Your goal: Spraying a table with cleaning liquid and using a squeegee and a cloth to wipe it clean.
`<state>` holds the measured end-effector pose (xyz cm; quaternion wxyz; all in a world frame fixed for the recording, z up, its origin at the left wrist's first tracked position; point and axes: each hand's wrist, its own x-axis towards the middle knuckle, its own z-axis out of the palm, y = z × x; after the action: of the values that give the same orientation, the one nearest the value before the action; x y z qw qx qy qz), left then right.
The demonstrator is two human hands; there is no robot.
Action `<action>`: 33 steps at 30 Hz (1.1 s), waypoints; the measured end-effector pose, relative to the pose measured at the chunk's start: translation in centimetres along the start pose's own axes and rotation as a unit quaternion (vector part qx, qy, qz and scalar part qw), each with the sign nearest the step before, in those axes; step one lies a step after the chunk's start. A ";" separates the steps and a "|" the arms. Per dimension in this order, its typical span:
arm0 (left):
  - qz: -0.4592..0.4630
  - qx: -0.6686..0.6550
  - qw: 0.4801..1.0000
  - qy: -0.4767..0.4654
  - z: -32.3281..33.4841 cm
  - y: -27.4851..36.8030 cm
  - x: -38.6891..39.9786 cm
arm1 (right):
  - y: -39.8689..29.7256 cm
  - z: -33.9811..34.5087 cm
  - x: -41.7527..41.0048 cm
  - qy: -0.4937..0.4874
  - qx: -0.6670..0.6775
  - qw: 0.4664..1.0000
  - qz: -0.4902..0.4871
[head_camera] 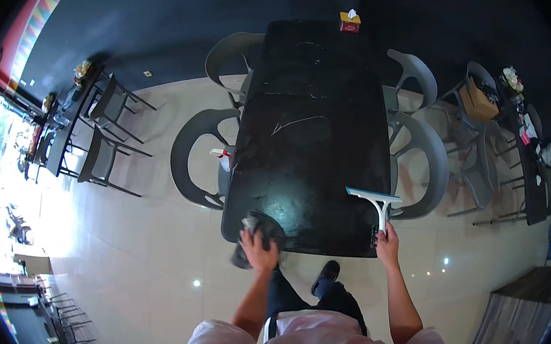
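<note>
My left hand presses a dark grey cloth at the near left corner of a long black table; part of the cloth hangs over the edge. My right hand grips the handle of a white squeegee with a blue blade at the near right corner, its head raised towards the table's right side. Wet-looking sheen and pale streaks mark the tabletop. A white spray bottle with a red trigger part stands on a chair seat at the table's left side.
Grey chairs flank the table on both sides, several with curved backs. A red and yellow tissue box is at the far right corner. More tables with chairs stand left and right; a cardboard box rests on a chair at right.
</note>
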<state>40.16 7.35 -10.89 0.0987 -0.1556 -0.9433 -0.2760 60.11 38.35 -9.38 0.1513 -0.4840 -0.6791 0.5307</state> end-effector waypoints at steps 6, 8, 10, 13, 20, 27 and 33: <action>0.141 -0.081 0.949 -0.270 5.3 19.4 -4.3 | 0.6 -7.7 -1.6 0.016 0.117 0.990 0.081; 0.206 -0.103 0.923 -0.309 8.0 22.6 -6.7 | 1.0 -8.7 -1.4 0.025 0.105 0.990 0.088; 0.209 -0.117 0.929 -0.282 9.2 23.5 -7.8 | 1.0 -10.0 -1.6 0.041 0.103 0.990 0.083; 0.234 -0.135 0.938 -0.215 10.1 20.5 -7.1 | 1.4 -11.8 -2.1 0.069 0.115 0.987 0.091; 0.052 0.015 0.998 0.011 3.7 2.9 4.3 | 5.1 -13.8 -2.4 0.127 0.139 0.970 0.153; -0.053 0.026 0.998 -0.002 2.1 0.5 10.5 | 3.5 -10.5 -3.8 0.116 0.175 0.969 0.129; 0.163 -0.012 0.975 -0.150 3.4 7.5 3.2 | 0.6 -6.9 -11.8 0.144 0.077 0.980 0.117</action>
<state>39.50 16.02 -9.16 -0.0017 -0.3479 -0.9060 -0.2411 71.10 32.67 -3.54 0.2219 -0.6182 -0.5460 0.5201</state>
